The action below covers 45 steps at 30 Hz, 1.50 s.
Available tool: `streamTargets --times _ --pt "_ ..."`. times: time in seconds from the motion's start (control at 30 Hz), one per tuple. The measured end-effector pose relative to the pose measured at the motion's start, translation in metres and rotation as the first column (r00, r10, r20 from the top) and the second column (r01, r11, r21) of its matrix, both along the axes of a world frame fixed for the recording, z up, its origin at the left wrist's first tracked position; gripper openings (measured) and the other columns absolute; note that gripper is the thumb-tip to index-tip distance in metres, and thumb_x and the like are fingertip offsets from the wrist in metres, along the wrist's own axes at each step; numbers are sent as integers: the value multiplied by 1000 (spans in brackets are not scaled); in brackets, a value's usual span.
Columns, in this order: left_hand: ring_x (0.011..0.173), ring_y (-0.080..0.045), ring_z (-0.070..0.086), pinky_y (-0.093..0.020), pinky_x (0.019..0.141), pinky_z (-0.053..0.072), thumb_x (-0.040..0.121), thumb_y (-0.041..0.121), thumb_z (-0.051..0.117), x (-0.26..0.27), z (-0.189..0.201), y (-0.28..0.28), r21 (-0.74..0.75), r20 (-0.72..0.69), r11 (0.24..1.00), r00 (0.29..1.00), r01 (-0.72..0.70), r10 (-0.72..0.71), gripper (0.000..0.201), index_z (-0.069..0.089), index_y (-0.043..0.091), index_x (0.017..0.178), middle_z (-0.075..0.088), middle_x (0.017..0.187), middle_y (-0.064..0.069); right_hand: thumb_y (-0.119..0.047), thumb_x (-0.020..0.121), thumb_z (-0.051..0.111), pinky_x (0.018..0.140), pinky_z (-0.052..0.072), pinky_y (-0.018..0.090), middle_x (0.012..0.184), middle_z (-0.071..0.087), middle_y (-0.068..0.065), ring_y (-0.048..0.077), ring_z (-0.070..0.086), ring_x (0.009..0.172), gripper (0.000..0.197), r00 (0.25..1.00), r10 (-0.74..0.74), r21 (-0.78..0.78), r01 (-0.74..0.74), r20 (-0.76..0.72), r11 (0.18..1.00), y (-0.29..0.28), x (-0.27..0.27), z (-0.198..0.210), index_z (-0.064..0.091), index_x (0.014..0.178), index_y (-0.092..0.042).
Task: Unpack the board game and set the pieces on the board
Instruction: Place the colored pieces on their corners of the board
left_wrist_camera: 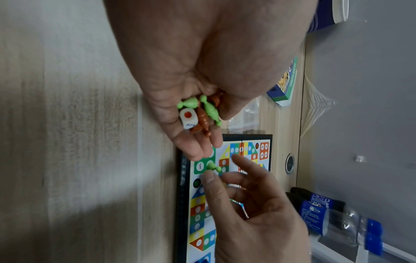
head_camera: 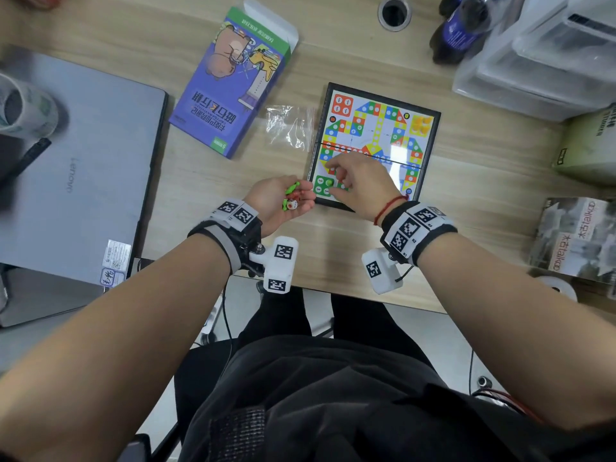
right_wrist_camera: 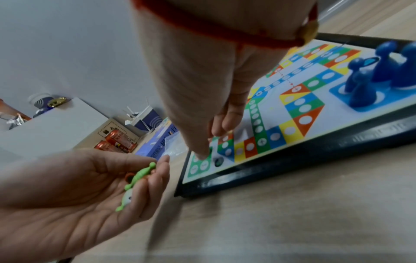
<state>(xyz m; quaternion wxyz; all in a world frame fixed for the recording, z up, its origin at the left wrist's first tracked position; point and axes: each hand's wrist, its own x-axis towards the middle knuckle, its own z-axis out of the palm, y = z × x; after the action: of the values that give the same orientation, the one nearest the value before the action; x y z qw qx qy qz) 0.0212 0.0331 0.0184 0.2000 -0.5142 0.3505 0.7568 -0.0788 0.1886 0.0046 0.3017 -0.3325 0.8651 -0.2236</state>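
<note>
The colourful fold-out game board [head_camera: 430,155] lies on the wooden table. My left hand [head_camera: 293,195] is palm up beside its near left corner. It cups green pawns [left_wrist_camera: 210,110], reddish pawns [left_wrist_camera: 202,122] and a white die [left_wrist_camera: 188,118]. My right hand [head_camera: 336,180] hovers over the green home corner with fingers spread. Its thumb tip [left_wrist_camera: 209,177] is right beside a green pawn [left_wrist_camera: 212,167] that stands upright there. Blue pawns [right_wrist_camera: 378,74] stand on the blue corner and yellow pawns [head_camera: 421,123] on the yellow corner. The red corner [head_camera: 343,105] holds none.
The opened purple game box [head_camera: 233,85] and an empty clear plastic bag [head_camera: 290,126] lie left of the board. A closed laptop [head_camera: 76,168] fills the left side. A cola bottle [head_camera: 460,28] and clear plastic bins [head_camera: 546,51] stand at the back right.
</note>
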Motion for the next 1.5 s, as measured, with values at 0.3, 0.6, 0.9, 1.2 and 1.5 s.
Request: streamTargets --times 0.3,0.6,0.9,1.2,1.5 --pt "85 -23 68 -33 82 59 102 22 43 -7 4 2 103 -94 994 995 -23 33 31 60 2 118 66 104 -13 -28 84 67 73 42 29 103 54 8 22 56 92 28 991 117 -55 -120 -60 991 -23 8 13 69 110 -19" --pt "81 -23 69 -39 88 57 104 30 40 -4 -1 2 77 -80 994 993 -80 86 35 60 2 96 65 85 -10 -17 85 63 78 45 33 96 60 6 24 55 94 11 979 195 -46 -197 -55 979 -29 10 14 69 93 -12" --pt "59 -16 54 -19 53 49 105 27 37 2 -1 0 -51 -133 987 979 152 -158 38 60 4 86 56 73 -9 -19 88 61 73 50 32 89 68 3 18 61 81 11 992 118 -72 -121 -38 990 -20 2 19 66 96 -12" --pt "58 -16 52 -19 53 46 104 32 39 9 -8 -6 -137 -88 980 983 147 -159 40 60 3 85 54 71 -8 -16 86 58 78 46 32 87 70 2 23 58 90 16 979 185 105 -175 -91 979 -20 -12 6 71 95 -15" --pt "60 -17 53 -19 54 48 105 31 38 8 -7 -6 -112 -76 988 990 108 -117 41 60 3 85 55 72 -9 -20 85 57 76 51 38 86 68 1 23 57 90 16 966 237 152 -220 -102 963 -28 -4 0 69 95 -18"
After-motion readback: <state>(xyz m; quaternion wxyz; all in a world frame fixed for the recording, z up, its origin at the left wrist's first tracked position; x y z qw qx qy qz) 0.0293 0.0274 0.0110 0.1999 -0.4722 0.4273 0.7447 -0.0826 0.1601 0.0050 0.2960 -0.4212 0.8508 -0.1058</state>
